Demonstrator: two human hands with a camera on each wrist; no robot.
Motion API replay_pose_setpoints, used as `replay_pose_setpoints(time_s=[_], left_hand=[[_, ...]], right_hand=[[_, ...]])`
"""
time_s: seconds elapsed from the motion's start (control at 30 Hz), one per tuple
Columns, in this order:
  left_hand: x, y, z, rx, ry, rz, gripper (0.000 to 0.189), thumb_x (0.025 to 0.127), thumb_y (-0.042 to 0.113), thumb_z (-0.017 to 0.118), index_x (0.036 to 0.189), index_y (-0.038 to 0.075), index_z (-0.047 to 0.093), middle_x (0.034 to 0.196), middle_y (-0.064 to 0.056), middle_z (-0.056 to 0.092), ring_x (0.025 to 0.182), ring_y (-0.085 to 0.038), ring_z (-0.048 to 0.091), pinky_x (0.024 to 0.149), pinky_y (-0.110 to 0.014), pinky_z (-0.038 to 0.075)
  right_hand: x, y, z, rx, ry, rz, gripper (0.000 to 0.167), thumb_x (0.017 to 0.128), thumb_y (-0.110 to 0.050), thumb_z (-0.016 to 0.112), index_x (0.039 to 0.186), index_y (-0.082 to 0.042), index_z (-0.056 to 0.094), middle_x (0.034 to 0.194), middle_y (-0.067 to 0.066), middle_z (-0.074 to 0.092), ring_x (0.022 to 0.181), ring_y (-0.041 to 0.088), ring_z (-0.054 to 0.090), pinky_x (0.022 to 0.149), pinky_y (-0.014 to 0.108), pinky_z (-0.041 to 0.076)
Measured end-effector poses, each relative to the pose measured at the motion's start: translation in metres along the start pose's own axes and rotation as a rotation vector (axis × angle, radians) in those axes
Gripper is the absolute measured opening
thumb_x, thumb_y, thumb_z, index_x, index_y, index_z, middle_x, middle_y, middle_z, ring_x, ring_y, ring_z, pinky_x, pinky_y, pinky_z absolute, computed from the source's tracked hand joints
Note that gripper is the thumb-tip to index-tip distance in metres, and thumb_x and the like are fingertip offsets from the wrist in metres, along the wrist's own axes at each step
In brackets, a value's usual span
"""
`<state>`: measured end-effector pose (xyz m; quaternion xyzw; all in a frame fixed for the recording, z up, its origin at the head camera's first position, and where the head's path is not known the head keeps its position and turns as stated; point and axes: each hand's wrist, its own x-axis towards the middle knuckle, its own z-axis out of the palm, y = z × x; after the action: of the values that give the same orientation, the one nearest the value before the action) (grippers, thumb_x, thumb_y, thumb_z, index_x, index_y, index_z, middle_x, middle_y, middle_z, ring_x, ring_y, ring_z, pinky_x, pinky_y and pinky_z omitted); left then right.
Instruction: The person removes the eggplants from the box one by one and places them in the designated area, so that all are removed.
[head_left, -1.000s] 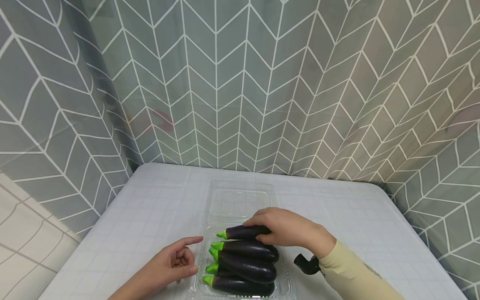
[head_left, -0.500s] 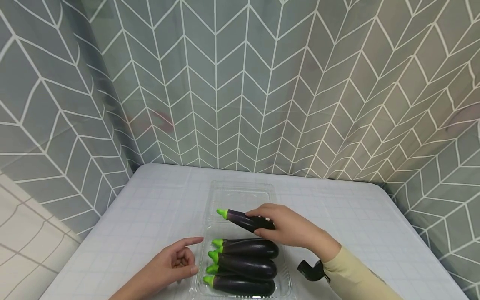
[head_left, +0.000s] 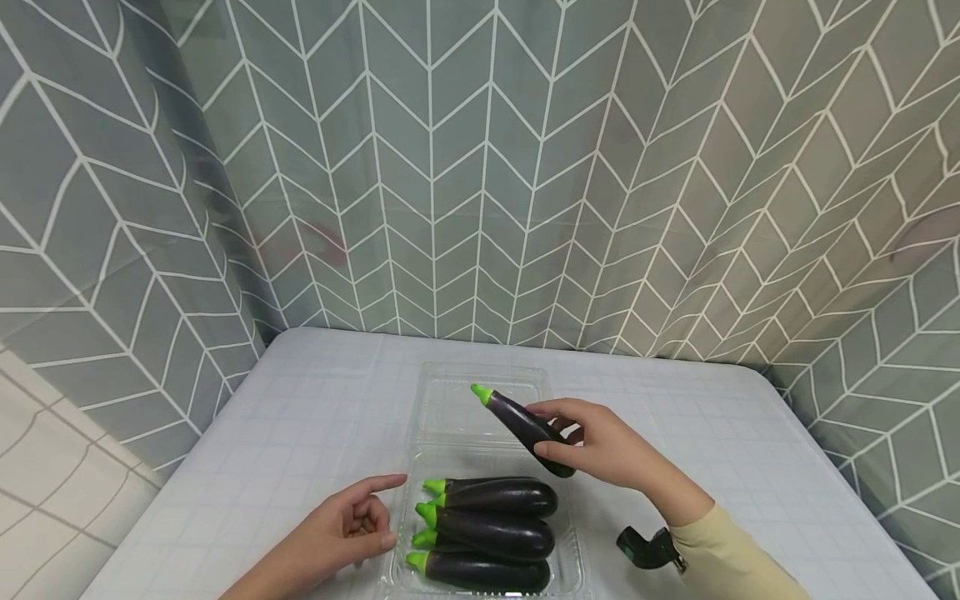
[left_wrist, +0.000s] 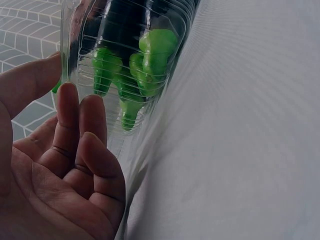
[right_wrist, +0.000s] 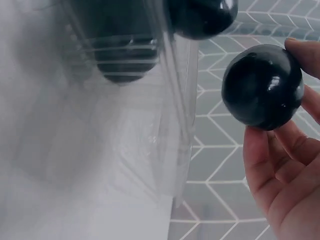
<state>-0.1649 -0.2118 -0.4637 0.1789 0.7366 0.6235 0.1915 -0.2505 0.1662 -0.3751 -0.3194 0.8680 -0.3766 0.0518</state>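
My right hand [head_left: 600, 442] grips a dark purple eggplant [head_left: 519, 422] by its rounded end, thumb on one side and fingers on the other. The eggplant is tilted in the air, its green stem pointing up and left. In the right wrist view its glossy round end [right_wrist: 262, 87] sits between thumb and fingers. Below it, several eggplants [head_left: 495, 533] lie side by side in a clear plastic clamshell container [head_left: 578, 567], stems to the left. My left hand [head_left: 337, 527] is at the container's left side, one fingertip [left_wrist: 56, 59] at the rim and the other fingers loosely bent around nothing.
The container's clear lid [head_left: 480, 402] lies folded back behind the base. A black curved wrist device [head_left: 647, 548] is near the right sleeve. A white cloth [head_left: 315, 400] covers the table, and a grey patterned curtain [head_left: 465, 167] hangs behind and along the sides.
My right hand has lifted the rearmost eggplant out of the container and carried it up and to the right, tilting its stem upward. My left hand has stayed in place.
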Motion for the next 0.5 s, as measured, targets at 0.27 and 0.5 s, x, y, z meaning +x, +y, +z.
replay_pose_setpoints(time_s=[0.27,0.5], left_hand=[[0.001,-0.002,0.000,0.013,-0.007,0.002,0.061,0.096,0.016,0.066,0.149,0.001,0.038,0.091,-0.009,0.063,0.072,-0.008,0.055,0.066,-0.025,0.049],[0.000,-0.002,0.000,-0.018,-0.018,0.017,0.061,0.096,0.012,0.065,0.149,-0.001,0.036,0.090,-0.009,0.062,0.072,-0.008,0.055,0.066,-0.025,0.049]], right_hand=[[-0.017,0.013,-0.009,0.127,0.062,0.177,0.048,0.090,-0.034,0.074,0.135,-0.020,0.060,0.114,0.003,0.065,0.100,0.024,0.062,0.071,0.033,0.055],[-0.033,0.026,-0.018,0.139,0.120,0.244,0.050,0.092,-0.036,0.072,0.137,-0.020,0.058,0.122,0.006,0.063,0.106,0.026,0.060,0.075,0.034,0.054]])
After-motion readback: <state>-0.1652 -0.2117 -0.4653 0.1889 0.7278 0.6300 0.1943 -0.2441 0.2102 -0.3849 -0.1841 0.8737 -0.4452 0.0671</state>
